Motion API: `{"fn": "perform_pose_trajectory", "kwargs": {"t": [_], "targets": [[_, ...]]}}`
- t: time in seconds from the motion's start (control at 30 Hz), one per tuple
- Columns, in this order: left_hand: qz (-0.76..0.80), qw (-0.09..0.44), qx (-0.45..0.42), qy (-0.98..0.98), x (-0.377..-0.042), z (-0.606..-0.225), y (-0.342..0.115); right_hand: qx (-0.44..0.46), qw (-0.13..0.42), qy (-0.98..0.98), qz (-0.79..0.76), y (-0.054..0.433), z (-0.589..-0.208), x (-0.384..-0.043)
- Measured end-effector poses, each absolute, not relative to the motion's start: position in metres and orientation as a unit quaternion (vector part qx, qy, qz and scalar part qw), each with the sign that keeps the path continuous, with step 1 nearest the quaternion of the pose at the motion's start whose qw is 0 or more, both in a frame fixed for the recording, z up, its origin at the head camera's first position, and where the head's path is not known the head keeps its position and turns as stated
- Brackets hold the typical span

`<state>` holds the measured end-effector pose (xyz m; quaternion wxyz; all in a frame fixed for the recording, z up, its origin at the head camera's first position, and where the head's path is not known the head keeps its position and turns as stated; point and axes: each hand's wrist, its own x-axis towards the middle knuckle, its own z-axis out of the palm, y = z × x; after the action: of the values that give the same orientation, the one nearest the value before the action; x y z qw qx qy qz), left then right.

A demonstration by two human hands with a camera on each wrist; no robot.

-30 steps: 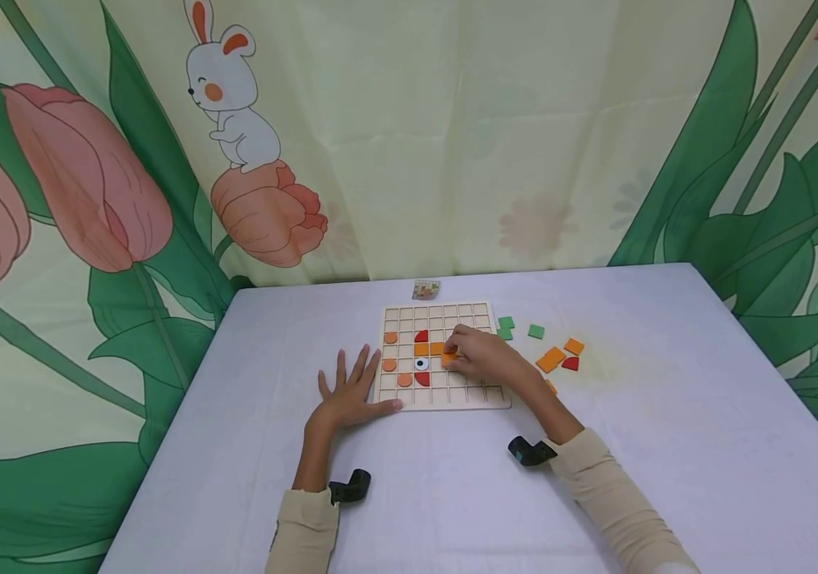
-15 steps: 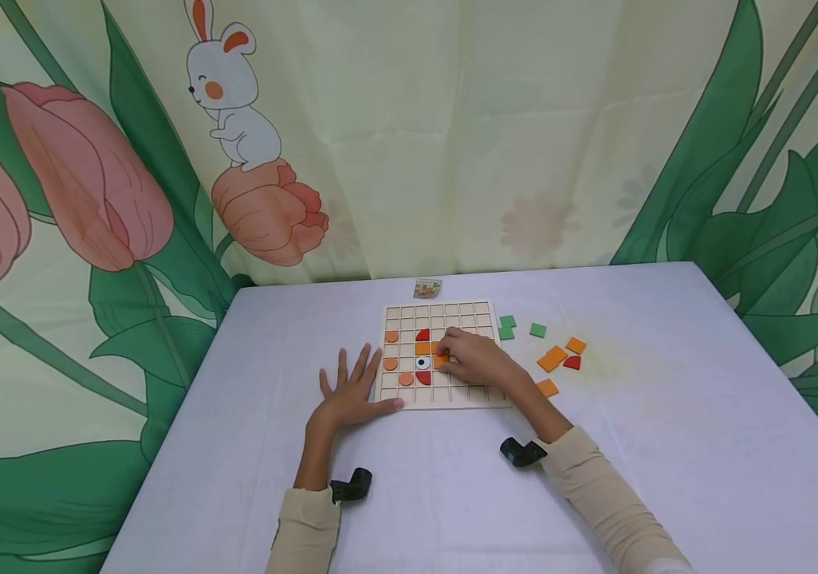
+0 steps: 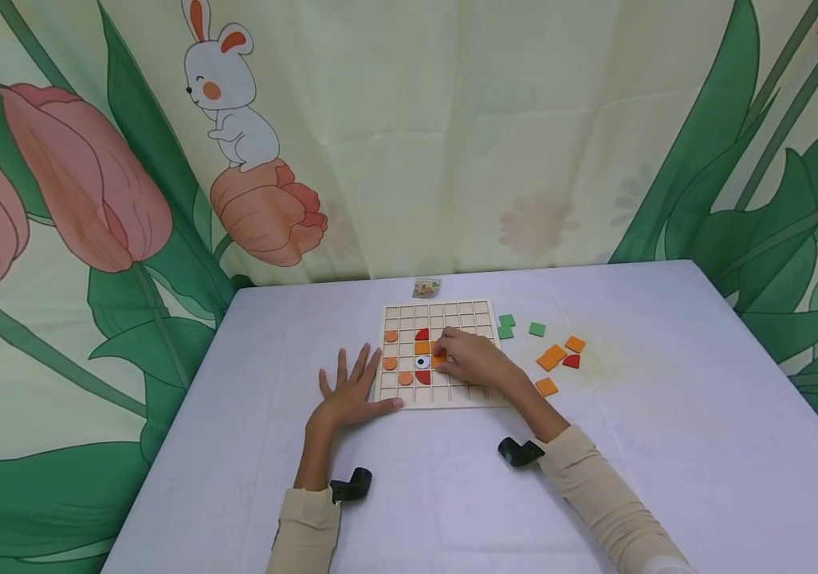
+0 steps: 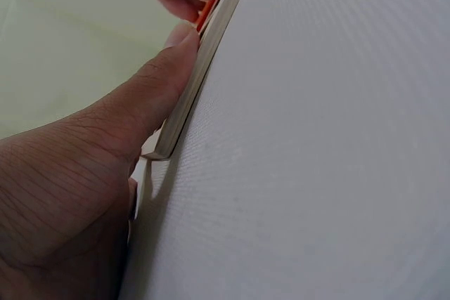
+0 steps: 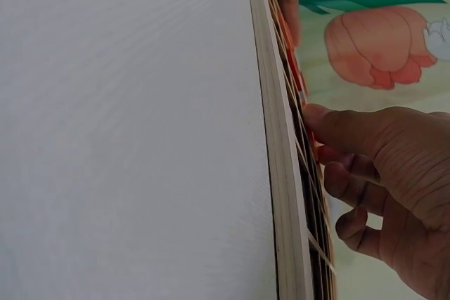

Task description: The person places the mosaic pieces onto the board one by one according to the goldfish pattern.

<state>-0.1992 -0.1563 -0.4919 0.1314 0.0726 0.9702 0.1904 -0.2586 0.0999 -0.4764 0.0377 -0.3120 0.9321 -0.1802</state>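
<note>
A pale wooden grid board [image 3: 462, 396] lies on the table. My left hand [image 3: 348, 399] is spread flat at its left edge, the thumb [image 4: 158, 82] resting on the front corner. With thumb and fingertips, my right hand [image 3: 477, 357] pinches an orange square tile [image 3: 438, 360] at a cell right of the eye tile [image 3: 422, 362]; the fingers partly cover it. Red quarter-round tiles sit above [image 3: 422, 335] and below the eye tile. Another orange square tile [image 3: 422, 348] lies directly above the eye. Several orange round tiles [image 3: 405, 379] fill cells further left.
Right of the board lie several green square tiles [image 3: 537, 328], loose orange tiles [image 3: 547, 387] and a red quarter-round piece [image 3: 572, 362]. A small patterned card or packet [image 3: 426, 288] lies behind the board. A printed curtain [image 3: 395, 159] hangs behind the white-covered table [image 3: 423, 486].
My right hand has moved slightly left with the orange square tile, bringing it beside the eye tile. The left hand stays in place.
</note>
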Motion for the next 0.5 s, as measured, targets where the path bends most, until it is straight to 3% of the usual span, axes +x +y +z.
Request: {"fn": "perform_pose_trajectory", "kwargs": {"t": [0.5], "targets": [[0.189,0.128,0.073,0.971,-0.199,-0.492,-0.155,-0.295,0.028,0.933,-0.204,0.111,-0.474,-0.257]]}}
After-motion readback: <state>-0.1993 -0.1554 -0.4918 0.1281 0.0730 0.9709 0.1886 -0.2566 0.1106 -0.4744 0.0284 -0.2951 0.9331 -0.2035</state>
